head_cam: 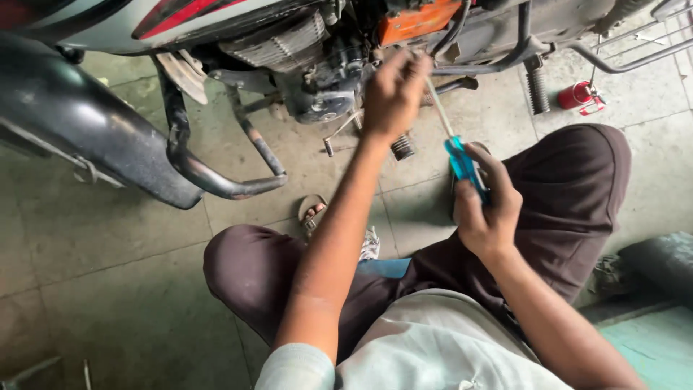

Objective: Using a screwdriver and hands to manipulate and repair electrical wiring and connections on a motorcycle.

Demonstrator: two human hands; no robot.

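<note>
My right hand grips the blue transparent handle of a long screwdriver, whose thin metal shaft slants up to the left toward the motorcycle engine. My left hand is closed around the shaft's upper end, close to the engine's side, under an orange part. The tip is hidden behind my left hand. I squat with both knees in dark brown trousers spread apart.
A black crash guard bar and dark front mudguard stand at left. Footpegs and frame tubes run at right. A small red can sits on the tiled floor. A sandalled foot shows between my knees.
</note>
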